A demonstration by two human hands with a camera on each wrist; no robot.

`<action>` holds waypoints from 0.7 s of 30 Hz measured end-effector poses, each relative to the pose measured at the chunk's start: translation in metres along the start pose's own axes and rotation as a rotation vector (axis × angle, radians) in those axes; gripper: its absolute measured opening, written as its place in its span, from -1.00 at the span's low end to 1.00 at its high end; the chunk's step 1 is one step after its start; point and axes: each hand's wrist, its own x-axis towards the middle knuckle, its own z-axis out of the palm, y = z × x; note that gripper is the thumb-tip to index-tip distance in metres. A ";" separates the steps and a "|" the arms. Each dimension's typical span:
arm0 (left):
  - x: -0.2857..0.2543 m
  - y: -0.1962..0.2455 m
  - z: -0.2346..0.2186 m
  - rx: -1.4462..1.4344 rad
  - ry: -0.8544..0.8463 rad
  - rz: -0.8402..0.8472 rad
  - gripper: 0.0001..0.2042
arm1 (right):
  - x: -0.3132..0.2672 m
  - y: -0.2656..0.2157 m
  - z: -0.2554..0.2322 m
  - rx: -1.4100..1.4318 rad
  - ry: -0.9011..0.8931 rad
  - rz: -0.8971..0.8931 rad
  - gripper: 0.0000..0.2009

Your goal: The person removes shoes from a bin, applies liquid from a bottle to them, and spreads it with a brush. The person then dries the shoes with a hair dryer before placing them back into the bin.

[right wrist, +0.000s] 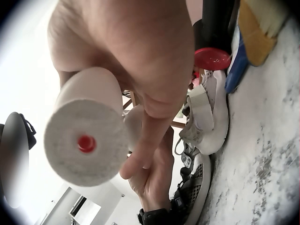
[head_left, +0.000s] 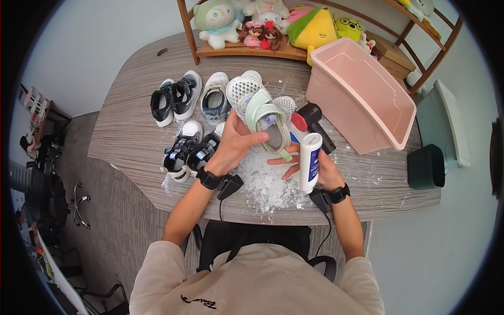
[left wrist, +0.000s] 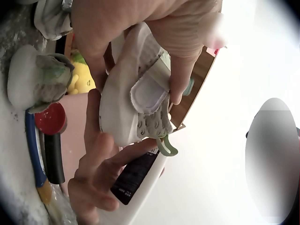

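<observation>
My left hand [head_left: 233, 144] grips a white child's shoe [head_left: 257, 113] with light green straps and a perforated upper, raised over the table. The thumb lies along its opening, and a green heel tab [left wrist: 167, 146] sticks out in the left wrist view. In my right hand [head_left: 328, 170] is a white bottle [head_left: 310, 170] with a dark purple label. Its round end, with a red dot in the middle, faces the right wrist camera. The right fingers [left wrist: 101, 147] stretch toward the shoe's heel, close under it. A matching white and green shoe [left wrist: 35, 77] lies on the table beyond.
White powder [head_left: 270, 184] is scattered over the wood-grain table [head_left: 131, 68]. Dark shoes [head_left: 178, 97] and sandals [head_left: 191, 149] stand at left. A black hair dryer [head_left: 317, 126], a blue-handled brush [right wrist: 239, 54] and a pink bin [head_left: 362, 94] are at right. Behind stands a shelf of plush toys [head_left: 218, 23].
</observation>
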 end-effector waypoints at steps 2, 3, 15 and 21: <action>0.002 0.001 0.003 -0.003 -0.001 0.002 -0.09 | -0.001 0.005 -0.001 0.019 0.024 -0.021 -0.17; 0.002 0.002 0.004 -0.013 0.003 -0.003 -0.10 | -0.001 0.007 -0.002 0.042 0.050 -0.038 -0.16; 0.006 0.004 -0.012 -0.012 0.021 -0.133 -0.33 | 0.001 -0.009 -0.002 0.000 0.373 -0.307 -0.27; 0.004 0.002 -0.006 0.011 0.012 -0.136 -0.41 | 0.001 -0.023 -0.006 0.105 0.550 -0.459 -0.31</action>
